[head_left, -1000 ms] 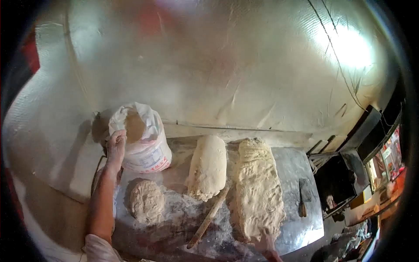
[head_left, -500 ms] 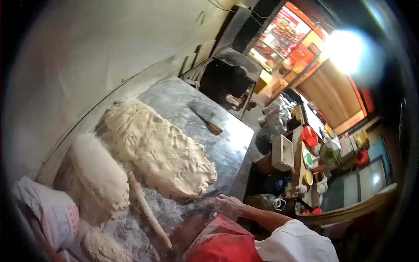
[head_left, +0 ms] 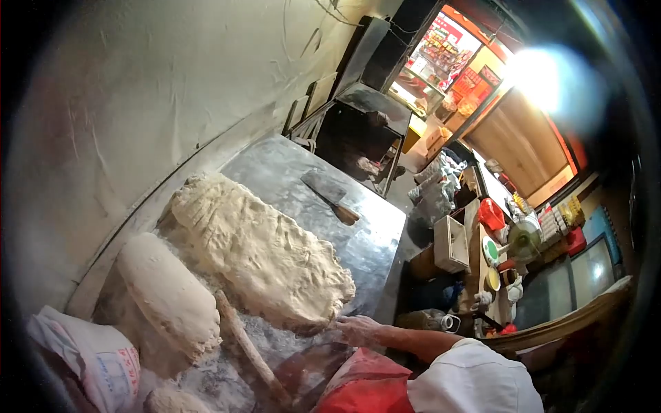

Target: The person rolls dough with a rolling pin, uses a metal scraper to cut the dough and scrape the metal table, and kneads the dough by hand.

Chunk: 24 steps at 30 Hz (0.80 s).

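Observation:
A large, lumpy slab of dough (head_left: 261, 251) lies on the floured metal table. Beside its near right end is my right hand (head_left: 358, 331), dusted with flour, its fingers stretched toward the dough's edge and seemingly holding nothing. Whether the fingertips touch the dough I cannot make out. To the left rests a smoother, flour-coated loaf of dough (head_left: 169, 296). Between the two doughs a floury rolling pin (head_left: 251, 347) points toward my red apron (head_left: 368, 382). A smaller dough piece (head_left: 175, 400) shows at the bottom edge. My left hand is out of sight.
A flat-bladed scraper with a wooden handle (head_left: 346, 215) lies on the far part of the metal table (head_left: 275, 162). A printed white sack (head_left: 89, 358) stands at lower left, near the wall. To the right are a shelf with bowls, a white box (head_left: 451, 244) and a fan (head_left: 523, 241).
The view has shifted, so the table and doughs appear slightly lower and farther right. My right hand has come closer to the slab's edge, its fingers reaching out more.

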{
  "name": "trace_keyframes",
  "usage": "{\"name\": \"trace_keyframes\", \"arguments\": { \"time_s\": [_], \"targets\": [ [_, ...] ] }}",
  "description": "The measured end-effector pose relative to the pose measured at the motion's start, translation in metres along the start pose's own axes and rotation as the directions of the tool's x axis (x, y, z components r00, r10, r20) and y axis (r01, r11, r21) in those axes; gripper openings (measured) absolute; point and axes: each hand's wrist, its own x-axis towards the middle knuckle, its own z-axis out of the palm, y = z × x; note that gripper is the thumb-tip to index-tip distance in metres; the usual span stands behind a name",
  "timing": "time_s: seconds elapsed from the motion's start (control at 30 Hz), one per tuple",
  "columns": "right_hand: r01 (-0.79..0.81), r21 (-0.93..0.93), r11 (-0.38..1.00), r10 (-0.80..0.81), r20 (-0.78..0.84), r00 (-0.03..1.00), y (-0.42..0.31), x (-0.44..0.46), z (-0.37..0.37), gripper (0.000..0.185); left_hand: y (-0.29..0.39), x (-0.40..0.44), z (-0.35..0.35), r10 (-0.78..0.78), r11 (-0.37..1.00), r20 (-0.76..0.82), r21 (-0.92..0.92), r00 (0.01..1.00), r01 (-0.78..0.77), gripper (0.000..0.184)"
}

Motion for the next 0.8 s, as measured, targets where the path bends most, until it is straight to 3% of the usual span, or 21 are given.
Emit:
{"name": "trace_keyframes", "arguments": {
  "time_s": [0.33, 0.4, 0.43, 0.5, 0.8],
  "targets": [
    [0.115, -0.009, 0.993, -0.115, -0.037, 0.993, 0.013, 0.001, 0.013, 0.04, -0.01, -0.01, -0.016, -0.015, 1.0, -0.013, 0.005, 1.0, 0.015, 0.017],
    [0.312, -0.075, 0.947, -0.318, -0.104, 0.942, 0.023, 0.004, 0.024, 0.04, -0.012, -0.01, -0.021, -0.019, 1.0, -0.02, 0.0, 1.0, 0.019, 0.017],
    [0.311, -0.077, 0.947, -0.318, -0.106, 0.942, 0.014, 0.001, 0.013, 0.04, -0.011, -0.011, -0.018, -0.02, 1.0, -0.021, -0.003, 1.0, 0.02, 0.017],
    [0.078, -0.022, 0.997, -0.076, 0.079, 0.994, -0.012, -0.011, -0.02, 0.04, -0.013, -0.012, -0.018, -0.023, 1.0, -0.016, -0.005, 1.0, 0.023, 0.017],
    [-0.08, 0.062, 0.995, 0.077, 0.056, 0.995, 0.009, -0.028, -0.008, 0.037, -0.017, -0.02, -0.028, -0.034, 0.999, -0.021, 0.011, 0.999, 0.034, 0.017]
  ]
}}
